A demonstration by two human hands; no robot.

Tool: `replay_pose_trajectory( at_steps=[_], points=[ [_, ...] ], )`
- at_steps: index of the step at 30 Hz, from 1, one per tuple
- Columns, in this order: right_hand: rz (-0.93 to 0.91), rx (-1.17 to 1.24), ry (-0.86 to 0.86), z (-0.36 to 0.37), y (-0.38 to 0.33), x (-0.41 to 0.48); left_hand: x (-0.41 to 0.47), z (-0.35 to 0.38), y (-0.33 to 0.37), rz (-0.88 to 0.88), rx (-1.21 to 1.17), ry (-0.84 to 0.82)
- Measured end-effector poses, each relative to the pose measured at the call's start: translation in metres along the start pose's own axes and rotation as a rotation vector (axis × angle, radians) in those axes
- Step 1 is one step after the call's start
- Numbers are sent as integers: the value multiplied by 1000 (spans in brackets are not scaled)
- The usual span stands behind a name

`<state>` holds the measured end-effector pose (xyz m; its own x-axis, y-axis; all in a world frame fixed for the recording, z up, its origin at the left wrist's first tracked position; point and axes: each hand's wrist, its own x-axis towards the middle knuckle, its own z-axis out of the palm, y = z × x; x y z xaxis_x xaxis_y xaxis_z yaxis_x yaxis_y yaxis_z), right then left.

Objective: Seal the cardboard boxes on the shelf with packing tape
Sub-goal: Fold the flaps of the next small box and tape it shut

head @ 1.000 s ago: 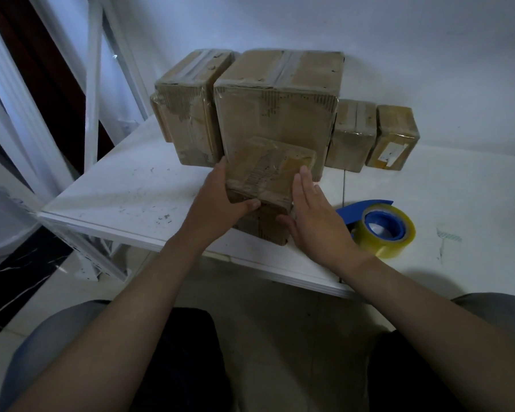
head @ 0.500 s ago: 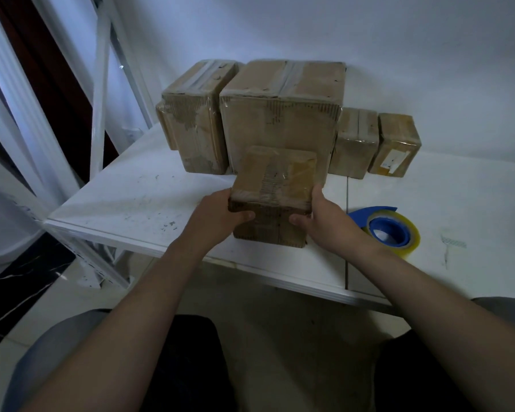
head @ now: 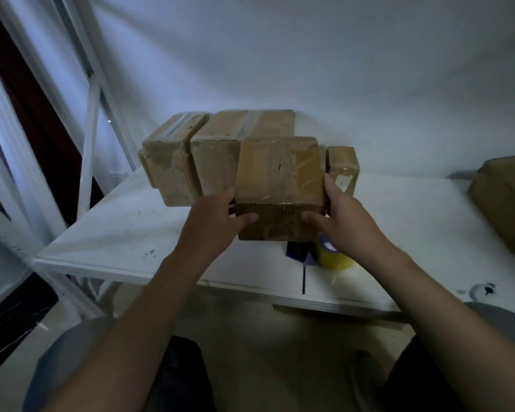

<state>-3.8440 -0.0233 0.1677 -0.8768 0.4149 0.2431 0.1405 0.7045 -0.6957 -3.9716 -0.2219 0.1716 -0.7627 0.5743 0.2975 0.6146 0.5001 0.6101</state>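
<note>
Nearest: both forearms reach fwd over the lap. Left hand [head: 217, 221] and right hand [head: 344, 220] clamp a small box [head: 280, 179] btwn them, one palm on each side wall, thumbs pressed onto the near face. Fingers on the far sides are hidden, so exact curl can't be told, but the box is plainly gripped from both sides and looks lifted off the shelf [head: 125, 233], tilted w/ its top toward the camera.

That top carries glossy clear tape w/ wrinkles and glare, running across and down over the near edge. Judgement: this box looks sealed, at least on the side shown; underside not visible.

Just below/behind the right hand sits the tape roll [head: 333, 257], yellowish w/ a blue holder part beside it, resting on the shelf near the front edge. Nobody's holding it.

Farther back, along the wall: a tall box [head: 170, 168] at left, a big box [head: 217, 156] touching it, and a little box [head: 342, 163] at right, peeking past the held one. All three show shiny tape strips on top or front, so prob. done too, though dim light makes it hard to confirm every seam.

Far right edge: a brown bundle [head: 506, 203], soft-cornered, partly cut off; can't tell if it's a box or whether taped.

Overall: task seems mostly along. Left, as I read it: set the held box w/ the others, check the bundle.
</note>
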Motion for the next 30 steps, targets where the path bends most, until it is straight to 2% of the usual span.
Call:
replay_pose_trajectory(
  at_steps=[4, 10, 16, 20, 25, 30],
  points=[
    [65, -48, 77, -54, 25, -19, 17, 25, 52, 142, -45, -72],
    [155, -76, 158, -110, 78, -19, 65, 93, 102, 195, -77, -181],
    [266, -122, 128, -144, 148, 8, 117, 177, 121, 229, -46, -353],
    [332, -154, 63, -151, 202, 32, 147, 233, 122, 188, -52, -442],
    [383, -127, -9, -149, 260, 70, 182, 285, 115, 160, 22, -457],
    [366, -59, -9, -146, 291, 99, 207, 310, 112, 128, 15, -386]
  ],
)
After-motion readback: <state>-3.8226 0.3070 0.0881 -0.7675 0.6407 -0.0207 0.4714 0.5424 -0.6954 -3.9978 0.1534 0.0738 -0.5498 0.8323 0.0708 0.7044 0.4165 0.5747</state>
